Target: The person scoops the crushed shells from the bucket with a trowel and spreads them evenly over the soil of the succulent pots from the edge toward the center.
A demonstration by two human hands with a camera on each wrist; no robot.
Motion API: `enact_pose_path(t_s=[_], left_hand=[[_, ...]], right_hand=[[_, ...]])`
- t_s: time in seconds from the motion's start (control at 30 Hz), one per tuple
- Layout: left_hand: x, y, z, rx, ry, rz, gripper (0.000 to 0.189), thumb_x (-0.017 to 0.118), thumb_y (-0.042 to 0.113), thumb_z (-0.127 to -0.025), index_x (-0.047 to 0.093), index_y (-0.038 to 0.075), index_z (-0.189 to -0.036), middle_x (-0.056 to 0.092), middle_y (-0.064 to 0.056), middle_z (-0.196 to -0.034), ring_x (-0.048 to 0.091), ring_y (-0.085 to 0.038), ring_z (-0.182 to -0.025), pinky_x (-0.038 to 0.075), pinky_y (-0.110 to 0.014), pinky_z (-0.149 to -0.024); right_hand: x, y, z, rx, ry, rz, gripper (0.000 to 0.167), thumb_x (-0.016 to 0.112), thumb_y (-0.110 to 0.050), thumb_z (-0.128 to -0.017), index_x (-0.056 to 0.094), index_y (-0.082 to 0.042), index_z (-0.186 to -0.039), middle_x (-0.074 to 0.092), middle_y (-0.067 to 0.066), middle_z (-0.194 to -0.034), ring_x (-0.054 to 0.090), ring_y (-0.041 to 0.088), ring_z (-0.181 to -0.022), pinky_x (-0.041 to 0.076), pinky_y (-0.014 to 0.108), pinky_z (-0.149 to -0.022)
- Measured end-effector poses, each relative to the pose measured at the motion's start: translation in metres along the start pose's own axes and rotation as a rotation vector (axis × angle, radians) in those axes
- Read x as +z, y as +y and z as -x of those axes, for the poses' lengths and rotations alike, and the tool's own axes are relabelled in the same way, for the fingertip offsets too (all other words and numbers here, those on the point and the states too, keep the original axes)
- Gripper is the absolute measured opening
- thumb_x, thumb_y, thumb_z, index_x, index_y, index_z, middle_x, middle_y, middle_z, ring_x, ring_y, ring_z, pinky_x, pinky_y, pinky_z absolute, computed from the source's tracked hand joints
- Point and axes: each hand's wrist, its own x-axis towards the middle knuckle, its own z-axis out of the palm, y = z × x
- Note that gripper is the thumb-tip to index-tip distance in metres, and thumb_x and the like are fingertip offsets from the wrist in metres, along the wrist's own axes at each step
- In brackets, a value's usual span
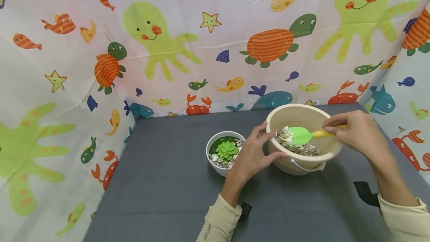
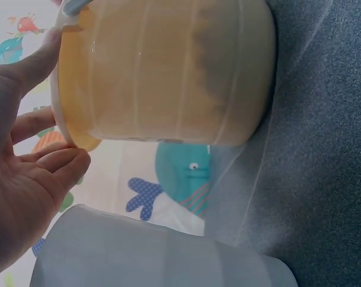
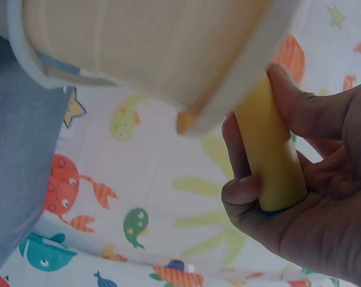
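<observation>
- Right hand (image 1: 349,130) grips a trowel (image 1: 299,136) by its yellow handle (image 1: 322,133) — the best hold; probably light, stiff plastic.
- Left of that hand, the green blade meets loose pebbles (image 1: 304,149) inside the bucket (image 1: 291,167).
- Left hand (image 1: 250,154) holds the bucket's firm-looking rim.

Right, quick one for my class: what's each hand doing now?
Left hand: holding the round, cream-coloured plastic bucket at its rim.
Right hand: holding the green-bladed, yellow-handled plastic shovel.
</observation>
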Motion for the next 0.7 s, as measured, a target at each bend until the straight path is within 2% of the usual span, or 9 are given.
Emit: enact_pose_path(t_s=[0.3, 0.5, 0.57, 0.7], left_hand=[[0.000, -0.001, -0.002, 0.003, 0.017, -0.014, 0.072, 0.085, 0.046, -0.085, 0.062, 0.018, -0.147, 0.043, -0.011, -0.164, 0.054, -0.022, -0.146, 0.051, -0.035, -0.114], [0.000, 0.000, -0.001, -0.001, 0.003, 0.001, 0.073, 0.086, 0.046, -0.085, 0.061, 0.018, -0.148, 0.043, -0.011, -0.164, 0.051, -0.023, -0.149, 0.050, -0.034, -0.115], [0.000, 0.000, -0.001, -0.006, -0.003, 0.002, 0.073, 0.085, 0.046, -0.085, 0.061, 0.019, -0.148, 0.042, -0.010, -0.165, 0.050, -0.023, -0.150, 0.050, -0.035, -0.115], [-0.001, 0.000, 0.000, -0.018, -0.013, -0.006, 0.073, 0.083, 0.048, -0.087, 0.059, 0.019, -0.150, 0.039, -0.009, -0.168, 0.049, -0.024, -0.151, 0.051, -0.037, -0.115]], right_hand=[[-0.015, -0.001, 0.012, 0.043, 0.113, 0.032, 0.013, 0.077, -0.002, -0.090, 0.079, 0.008, -0.098, 0.074, 0.029, -0.090, 0.056, 0.030, -0.079, 0.040, 0.025, -0.051], [-0.019, -0.004, 0.020, 0.089, 0.112, 0.040, 0.015, 0.076, -0.005, -0.093, 0.078, 0.008, -0.100, 0.072, 0.029, -0.090, 0.055, 0.031, -0.079, 0.039, 0.025, -0.051], [-0.021, -0.006, 0.021, 0.099, 0.116, 0.045, 0.016, 0.076, -0.006, -0.093, 0.078, 0.008, -0.100, 0.072, 0.029, -0.089, 0.054, 0.029, -0.078, 0.039, 0.026, -0.051], [-0.024, -0.010, 0.025, 0.092, 0.141, 0.054, 0.015, 0.077, -0.008, -0.092, 0.079, 0.005, -0.098, 0.073, 0.027, -0.089, 0.050, 0.016, -0.070, 0.037, 0.026, -0.051]])
